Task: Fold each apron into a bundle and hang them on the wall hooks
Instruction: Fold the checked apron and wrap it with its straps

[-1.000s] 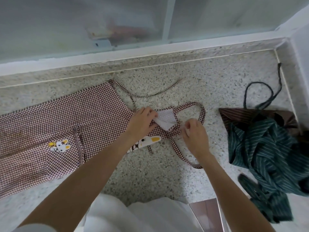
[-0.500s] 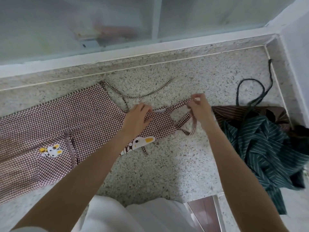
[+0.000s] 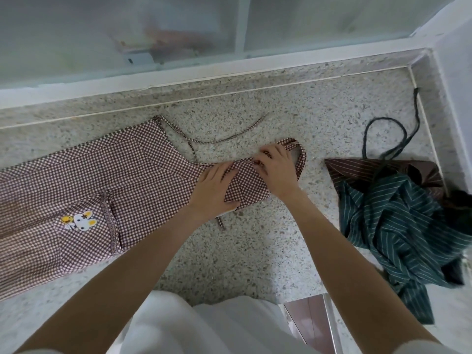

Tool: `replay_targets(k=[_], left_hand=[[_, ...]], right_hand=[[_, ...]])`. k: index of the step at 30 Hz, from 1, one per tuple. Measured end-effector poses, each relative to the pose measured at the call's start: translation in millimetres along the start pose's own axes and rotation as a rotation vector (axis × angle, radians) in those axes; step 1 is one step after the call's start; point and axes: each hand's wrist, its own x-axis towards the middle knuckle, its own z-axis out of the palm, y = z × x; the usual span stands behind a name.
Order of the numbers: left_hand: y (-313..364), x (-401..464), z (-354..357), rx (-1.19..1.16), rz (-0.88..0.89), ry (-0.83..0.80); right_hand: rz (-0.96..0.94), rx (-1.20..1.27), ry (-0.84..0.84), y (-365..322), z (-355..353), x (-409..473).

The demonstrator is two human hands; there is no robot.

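A brown-and-white checked apron (image 3: 102, 175) with a rabbit patch lies spread on the speckled stone counter (image 3: 250, 256), its bib end toward the right. My left hand (image 3: 212, 191) presses flat on the bib, fingers straight. My right hand (image 3: 277, 169) sits at the bib's top edge, with its fingers curled over the folded fabric. The neck strap (image 3: 303, 159) loops out behind that hand. One waist tie (image 3: 229, 139) trails across the counter behind the apron. A crumpled green striped apron (image 3: 398, 223) lies at the right, on top of a brown striped one (image 3: 357, 168).
A frosted window (image 3: 127, 34) with a white sill runs along the back of the counter. The white wall (image 3: 457, 80) closes the right corner. A dark cord (image 3: 367, 135) from the pile loops toward that corner. My white garment fills the bottom edge.
The bib has been folded over, so its pale underside and the rabbit print are now covered. My right hand came back from the neck strap to the bib's edge; my left hand flattened on the fabric.
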Motion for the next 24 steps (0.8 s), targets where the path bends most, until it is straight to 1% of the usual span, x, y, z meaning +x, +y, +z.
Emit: replay_targets(k=[2, 4, 5, 8, 10, 11, 12, 13, 15, 16, 18, 20, 24], left_hand=[[0, 2, -1, -0.041, 0.003, -0.054], [-1, 1, -7, -0.128, 0.037, -0.001], [-3, -4, -11, -0.171, 0.046, 0.040], [-21, -35, -22, -0.234, -0.006, 0.185], [-37, -71, -26, -0.236, -0.116, 0.303], [-47, -100, -25, -0.219, -0.185, 0.358], [-56, -123, -23, -0.199, -0.244, 0.372], [-66, -145, -20, -0.175, -0.284, 0.360], [-88, -200, -15, -0.103, -0.331, 0.283], [-99, -222, -13, -0.078, -0.343, 0.226], [-114, -262, -12, -0.102, -0.418, 0.110], [-123, -291, -9, -0.162, -0.509, 0.046], [-145, -331, -3, -0.132, -0.541, 0.110]], right_hand=[[0.140, 0.007, 0.075, 1, 1, -1], [0.211, -0.017, 0.153, 0, -3, 2], [0.207, -0.033, 0.178, -5, -5, 2], [0.049, -0.031, 0.186, -31, -10, -4], [-0.133, 0.058, 0.149, -63, -8, -14], [-0.255, 0.116, 0.099, -88, -3, -21], [-0.373, 0.153, 0.034, -108, 4, -28], [-0.476, 0.175, -0.054, -127, 13, -33], [-0.658, 0.180, -0.219, -174, 32, -46], [-0.703, 0.169, -0.276, -194, 41, -52], [-0.731, 0.125, -0.354, -230, 55, -62], [-0.732, 0.046, -0.353, -254, 66, -68], [-0.695, -0.136, -0.324, -285, 85, -69]])
